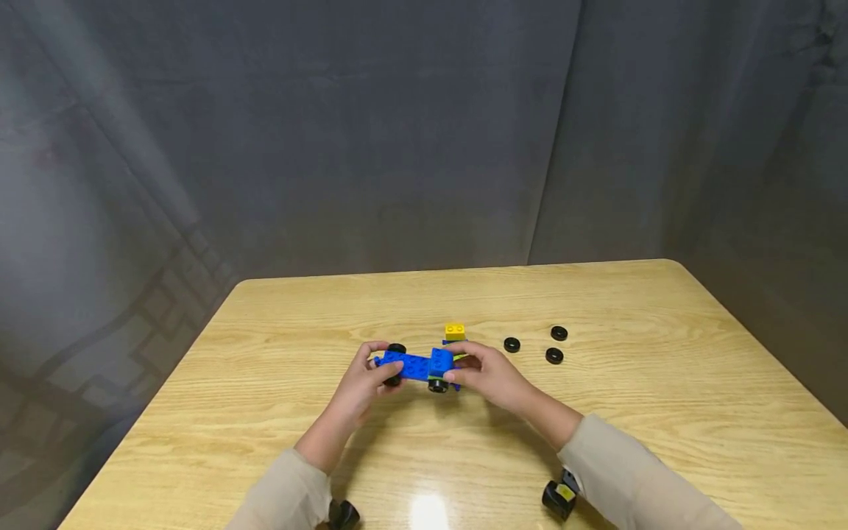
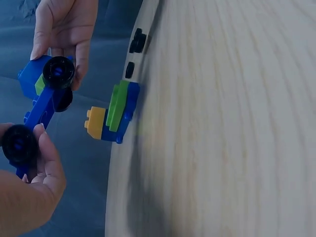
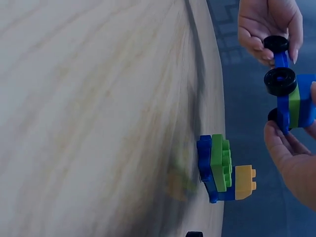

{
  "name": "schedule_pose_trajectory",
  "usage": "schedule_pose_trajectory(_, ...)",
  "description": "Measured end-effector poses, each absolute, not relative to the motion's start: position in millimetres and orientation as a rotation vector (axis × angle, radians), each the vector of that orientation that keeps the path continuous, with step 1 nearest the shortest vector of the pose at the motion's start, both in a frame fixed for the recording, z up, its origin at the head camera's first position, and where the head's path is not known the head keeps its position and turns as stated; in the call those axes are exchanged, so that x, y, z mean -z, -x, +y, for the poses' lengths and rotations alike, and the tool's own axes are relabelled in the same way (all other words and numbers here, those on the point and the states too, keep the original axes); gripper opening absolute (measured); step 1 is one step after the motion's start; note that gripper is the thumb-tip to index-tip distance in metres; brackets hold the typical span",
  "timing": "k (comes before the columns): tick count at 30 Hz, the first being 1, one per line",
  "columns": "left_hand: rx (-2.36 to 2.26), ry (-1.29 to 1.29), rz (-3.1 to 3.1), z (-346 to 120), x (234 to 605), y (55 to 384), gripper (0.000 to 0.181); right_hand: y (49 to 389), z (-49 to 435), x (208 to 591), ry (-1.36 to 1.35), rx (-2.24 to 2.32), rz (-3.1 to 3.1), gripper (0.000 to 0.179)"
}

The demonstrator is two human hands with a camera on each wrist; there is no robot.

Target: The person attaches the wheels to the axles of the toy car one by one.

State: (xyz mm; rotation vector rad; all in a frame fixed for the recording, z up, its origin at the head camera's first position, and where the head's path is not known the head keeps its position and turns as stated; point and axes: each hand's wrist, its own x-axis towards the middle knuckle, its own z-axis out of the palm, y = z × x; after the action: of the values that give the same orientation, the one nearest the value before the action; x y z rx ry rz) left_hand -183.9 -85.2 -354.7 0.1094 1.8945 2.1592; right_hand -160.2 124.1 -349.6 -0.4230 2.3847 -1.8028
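Both hands hold a blue toy car (image 1: pixel 414 366) made of building bricks, raised over the table, with black wheels on it. My left hand (image 1: pixel 363 379) grips one end by a black wheel (image 2: pixel 19 143), thumb on top of the blue base. At the other end, my right hand (image 1: pixel 490 375) pinches a blue brick (image 1: pixel 441 361), which sits on a thin green brick (image 3: pixel 294 108). Just behind the car stands a second blue base with a green brick (image 3: pixel 220 163) and a yellow brick (image 1: pixel 455 331) on it, partly hidden by the right hand in the head view.
Three loose black tyres (image 1: pixel 554 355) lie on the wooden table (image 1: pixel 662 383) to the right of the hands. Black devices (image 1: pixel 559 499) show by both sleeves at the near side. A grey curtain (image 1: pixel 397 147) hangs behind the table's far edge.
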Motion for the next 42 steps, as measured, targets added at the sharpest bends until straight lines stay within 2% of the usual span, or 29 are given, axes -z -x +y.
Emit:
schedule_pose_trajectory(8, -2.066, -0.186, 2.005, -105, 363, 182, 0.038, 168, 115, 350, 0.541, 1.704, 2.408, 0.038)
schedule_pose_trajectory(18, -2.020, -0.033, 2.068, -109, 356, 185, 0.041, 181, 106, 352, 0.579, 1.628, 2.515, 0.037)
schedule_pose_trajectory(29, -1.965, -0.011, 2.107, -110, 358, 191, 0.037, 195, 94, 353, 0.489, 1.650, 2.642, 0.033)
schedule_pose_trajectory(42, -1.919, 0.022, 2.110, -112, 361, 196, 0.042, 207, 74, 365, 0.508, 1.563, 2.737, 0.048)
